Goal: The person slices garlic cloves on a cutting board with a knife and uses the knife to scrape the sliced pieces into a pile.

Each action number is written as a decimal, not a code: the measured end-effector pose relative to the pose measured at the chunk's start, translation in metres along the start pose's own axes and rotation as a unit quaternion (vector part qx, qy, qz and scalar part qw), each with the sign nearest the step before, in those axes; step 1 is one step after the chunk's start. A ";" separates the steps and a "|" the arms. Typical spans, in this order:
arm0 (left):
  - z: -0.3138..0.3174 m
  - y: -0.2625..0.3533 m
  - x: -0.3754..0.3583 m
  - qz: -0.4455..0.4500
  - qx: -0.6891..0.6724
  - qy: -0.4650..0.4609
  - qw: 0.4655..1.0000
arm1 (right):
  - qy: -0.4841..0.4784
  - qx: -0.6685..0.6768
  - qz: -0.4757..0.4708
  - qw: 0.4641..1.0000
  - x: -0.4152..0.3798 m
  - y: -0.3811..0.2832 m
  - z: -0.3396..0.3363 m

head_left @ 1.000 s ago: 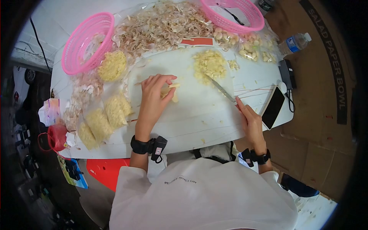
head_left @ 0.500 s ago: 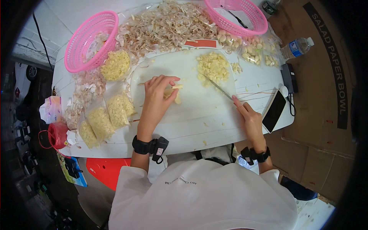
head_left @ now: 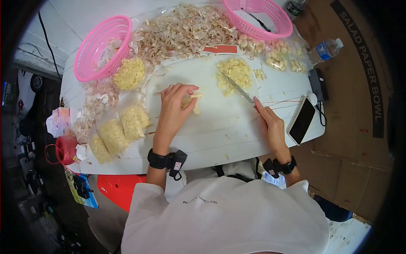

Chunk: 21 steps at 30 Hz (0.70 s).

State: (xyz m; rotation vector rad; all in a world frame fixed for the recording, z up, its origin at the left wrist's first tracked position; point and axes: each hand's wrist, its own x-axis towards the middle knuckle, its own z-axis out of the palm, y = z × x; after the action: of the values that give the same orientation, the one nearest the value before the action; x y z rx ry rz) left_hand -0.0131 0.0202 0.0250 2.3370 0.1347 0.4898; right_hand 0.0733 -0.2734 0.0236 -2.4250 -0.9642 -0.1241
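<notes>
Near a carton [head_left: 344,106] reading "SALAD PAPER BOWL", the right hand [head_left: 271,127] grips a knife [head_left: 237,87], the left hand [head_left: 173,103] pinching garlic [head_left: 196,96].

L hand [head_left: 172,102] arched w/ thumb opposed, R hand [head_left: 272,125] (index extended fwd) curled tight.

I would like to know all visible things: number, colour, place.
Table: one, white, centre
Board: one, whitish, table
Knife: one, silver, in right hand
Chopped pile: one, yellowish, board
Loose pieces: several, yellowish, at left hand
Peels: heaps, beige, far side, left
Filled bags: several, clear, left and right
Baskets: two, pink, far side
Bottles: two, clear, far right
Phone: one, black, right
Adapter: one, black, beyond phone
Pack: one, pink, left
Roll: one, red, left
Stool: one, red, lower left
Cardboard: uncounted, brown, right
Shirt: one, white, bottom
Wristbands: two, black, wrists
Hands: two, bare, above table
</notes>
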 end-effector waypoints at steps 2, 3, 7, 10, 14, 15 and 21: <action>0.001 0.000 0.002 0.001 -0.001 -0.002 1.000 | -0.003 -0.008 0.000 1.000 0.002 -0.001 0.000; 0.001 -0.001 0.001 0.002 0.000 -0.004 1.000 | -0.002 -0.013 -0.006 1.000 0.002 -0.001 0.002; 0.000 -0.001 0.000 -0.004 -0.004 -0.005 1.000 | -0.004 -0.028 -0.013 1.000 0.006 -0.006 0.005; -0.001 -0.001 0.000 -0.007 0.001 -0.002 1.000 | 0.001 -0.035 -0.019 0.999 0.006 0.001 0.008; -0.001 0.001 0.001 -0.002 -0.003 -0.003 1.000 | -0.006 -0.041 -0.025 0.999 0.005 0.007 0.012; -0.001 0.001 0.001 -0.002 -0.003 -0.004 1.000 | -0.013 -0.057 -0.027 0.998 0.004 0.007 0.014; -0.001 0.000 0.000 0.002 -0.001 -0.003 1.000 | -0.038 -0.107 -0.036 0.993 -0.001 0.001 0.017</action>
State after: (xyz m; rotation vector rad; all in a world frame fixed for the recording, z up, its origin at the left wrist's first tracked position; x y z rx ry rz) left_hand -0.0134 0.0212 0.0255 2.3374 0.1260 0.4848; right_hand 0.0714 -0.2661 0.0079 -2.6064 -1.1230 -0.1703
